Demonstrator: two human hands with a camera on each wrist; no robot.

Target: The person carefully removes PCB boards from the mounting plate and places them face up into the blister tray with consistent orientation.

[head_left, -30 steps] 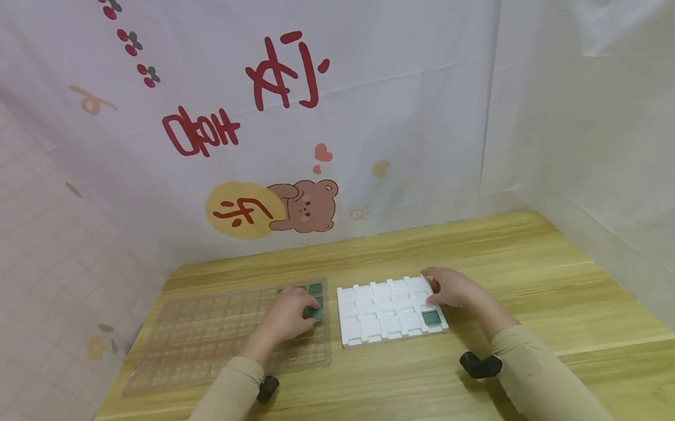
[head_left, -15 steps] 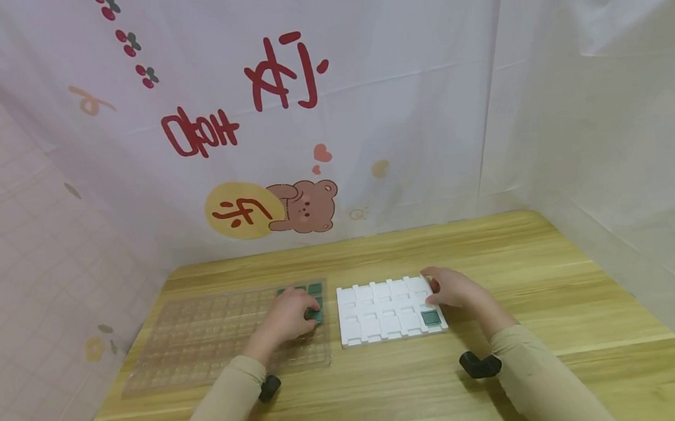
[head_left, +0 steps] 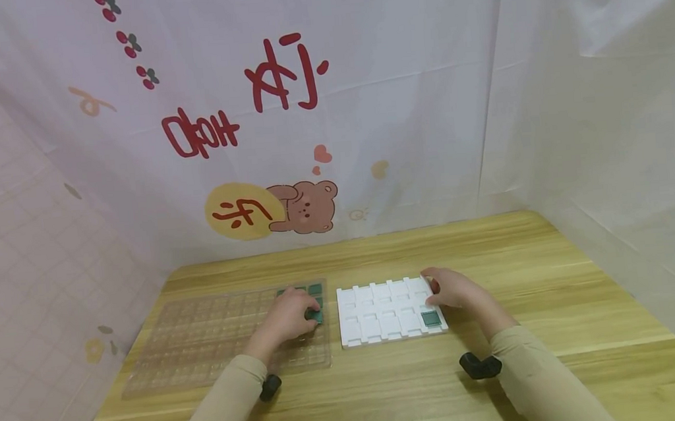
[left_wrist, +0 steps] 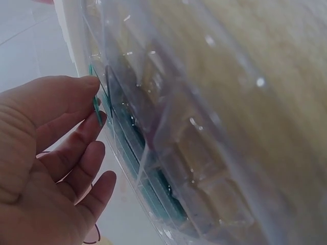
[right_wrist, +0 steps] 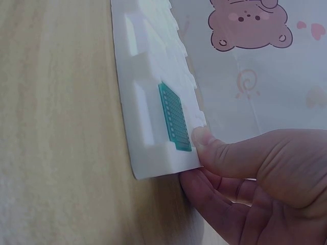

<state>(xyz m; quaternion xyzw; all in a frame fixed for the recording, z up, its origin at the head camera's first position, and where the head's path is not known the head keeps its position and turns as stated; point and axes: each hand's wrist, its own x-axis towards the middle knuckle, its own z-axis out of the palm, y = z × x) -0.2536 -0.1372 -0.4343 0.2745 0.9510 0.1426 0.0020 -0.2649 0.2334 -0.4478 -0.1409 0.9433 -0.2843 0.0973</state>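
My left hand (head_left: 289,315) is over the right part of a clear plastic tray (head_left: 204,336). Its thumb and forefinger pinch a small green circuit board (left_wrist: 96,104), seen nearly edge-on in the left wrist view. Several more green boards (head_left: 315,289) sit in pockets at that tray's far right corner, partly covered by the hand. To the right lies a white tray (head_left: 371,313) with two rows of pockets. My right hand (head_left: 455,288) grips its right edge, thumb on top and fingers below. One green board (right_wrist: 174,117) lies in the white tray's near right pocket.
Both trays lie side by side on a wooden table (head_left: 399,390), a narrow gap between them. Behind the table hangs a printed white cloth (head_left: 414,132), and more cloth closes off both sides. A black wrist mount (head_left: 480,365) sits under the right sleeve.
Both hands stay almost where they were. The trays have not visibly moved.
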